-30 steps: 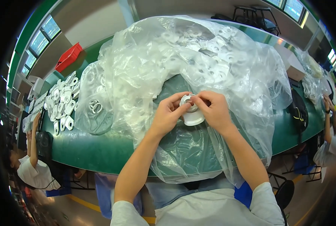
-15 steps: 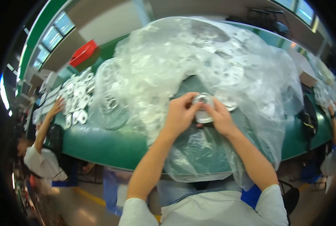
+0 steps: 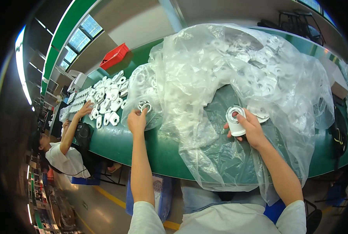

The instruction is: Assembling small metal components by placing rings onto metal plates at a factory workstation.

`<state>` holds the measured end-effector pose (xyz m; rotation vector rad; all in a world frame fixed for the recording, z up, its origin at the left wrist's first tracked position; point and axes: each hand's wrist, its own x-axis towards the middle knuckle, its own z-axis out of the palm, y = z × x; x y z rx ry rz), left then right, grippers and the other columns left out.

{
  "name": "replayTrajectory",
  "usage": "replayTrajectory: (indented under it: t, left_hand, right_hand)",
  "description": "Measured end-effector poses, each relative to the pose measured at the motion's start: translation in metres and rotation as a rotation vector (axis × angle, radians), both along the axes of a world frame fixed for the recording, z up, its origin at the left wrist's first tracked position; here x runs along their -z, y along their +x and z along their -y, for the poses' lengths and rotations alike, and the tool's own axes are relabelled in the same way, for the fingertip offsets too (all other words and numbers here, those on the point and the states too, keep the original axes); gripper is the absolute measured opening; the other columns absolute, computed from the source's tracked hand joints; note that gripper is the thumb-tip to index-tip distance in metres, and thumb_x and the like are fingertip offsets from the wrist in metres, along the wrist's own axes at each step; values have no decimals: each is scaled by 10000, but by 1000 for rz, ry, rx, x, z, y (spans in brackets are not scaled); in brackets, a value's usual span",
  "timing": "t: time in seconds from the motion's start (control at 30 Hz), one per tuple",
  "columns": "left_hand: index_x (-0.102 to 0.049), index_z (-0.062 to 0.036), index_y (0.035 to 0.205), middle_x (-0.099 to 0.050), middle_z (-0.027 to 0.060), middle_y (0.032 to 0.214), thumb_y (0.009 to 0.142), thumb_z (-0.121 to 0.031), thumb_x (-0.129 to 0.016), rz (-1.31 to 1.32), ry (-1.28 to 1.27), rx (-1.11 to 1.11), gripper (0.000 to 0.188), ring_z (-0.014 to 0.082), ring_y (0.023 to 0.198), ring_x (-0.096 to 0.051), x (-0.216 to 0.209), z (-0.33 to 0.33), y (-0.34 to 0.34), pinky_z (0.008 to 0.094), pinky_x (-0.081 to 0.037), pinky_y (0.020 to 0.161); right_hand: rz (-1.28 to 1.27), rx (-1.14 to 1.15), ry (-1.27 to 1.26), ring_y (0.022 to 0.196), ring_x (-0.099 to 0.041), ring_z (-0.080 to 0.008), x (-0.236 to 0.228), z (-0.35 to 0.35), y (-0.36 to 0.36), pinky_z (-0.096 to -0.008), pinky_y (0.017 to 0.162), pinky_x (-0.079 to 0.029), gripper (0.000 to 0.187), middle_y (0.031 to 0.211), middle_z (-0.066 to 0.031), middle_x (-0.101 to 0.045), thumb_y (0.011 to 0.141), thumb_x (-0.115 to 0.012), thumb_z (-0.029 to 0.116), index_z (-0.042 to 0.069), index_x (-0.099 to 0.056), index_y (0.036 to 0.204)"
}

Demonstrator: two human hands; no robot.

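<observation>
My right hand (image 3: 252, 128) grips a white housing (image 3: 236, 121) with a round opening, thumb on its face and fingers beneath. It is held over the clear plastic sheeting. Away to the left, my left hand (image 3: 137, 121) has its thumb and fingers curled at the near edge of some silver rings (image 3: 144, 105), apparently pinching one. These rings lie at the mouth of a small clear bag (image 3: 140, 84). A flat white part (image 3: 258, 113) lies just behind my right hand.
A big clear plastic bag (image 3: 193, 74) full of white parts covers much of the green table (image 3: 170, 156). Loose white parts (image 3: 110, 93) lie at left, where a co-worker's hand (image 3: 84, 110) reaches among them. A red bin (image 3: 114, 55) stands behind; a carton (image 3: 339, 84) is at right.
My left hand has left the housing and moved left to the silver rings. My right hand keeps hold of the housing alone, now tilted to show its opening. The view has shifted left.
</observation>
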<state>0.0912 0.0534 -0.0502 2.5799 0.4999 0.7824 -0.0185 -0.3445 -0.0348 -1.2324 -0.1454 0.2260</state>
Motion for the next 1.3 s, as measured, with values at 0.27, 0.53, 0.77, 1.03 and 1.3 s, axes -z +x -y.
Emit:
replayTrajectory:
  t: [0.27, 0.53, 0.77, 1.03, 1.3]
  left_hand:
    - [-570, 35, 914, -657, 92, 814, 881, -37, -560, 448, -541, 341, 80, 142, 728, -621, -12, -9, -3, 237, -465, 683]
    - [-584, 6, 1020, -620, 64, 804, 916, -52, -523, 117, -796, 883, 133, 88, 608, -576, -80, 161, -46, 208, -437, 487]
    - [-665, 21, 841, -618, 18, 672, 815, -19, -646, -153, -788, 1035, 51, 48, 533, -501, -59, 235, -40, 193, -363, 462]
    - [-680, -5, 843, -613, -10, 681, 796, 2, -670, -67, -994, 958, 48, 34, 558, -488, -39, 232, -47, 180, -357, 495]
    - [-673, 15, 828, -598, 0, 769, 774, 24, -689, 25, -744, 1135, 57, 29, 607, -490, -30, 241, -50, 178, -357, 527]
  right_hand:
    - [-48, 23, 46, 628, -640, -170, -2, 3, 1, -224, 404, -397, 244, 901, -170, -647, 988, -363, 215, 28, -444, 1122]
    - [-148, -83, 36, 691, -665, -184, -3, 9, 5, -239, 433, -451, 220, 904, -140, -651, 978, -427, 206, 60, -437, 1142]
    - [-162, -123, 85, 711, -666, -207, 2, 9, 7, -261, 484, -502, 310, 914, -152, -651, 986, -424, 294, 61, -421, 1190]
    - [-174, -128, 105, 730, -668, -229, 2, 13, 9, -276, 492, -512, 345, 936, -176, -646, 995, -380, 321, 59, -417, 1216]
    - [-215, -262, 154, 726, -667, -247, -5, 17, 9, -316, 562, -543, 394, 929, -160, -640, 981, -400, 382, 59, -406, 1205]
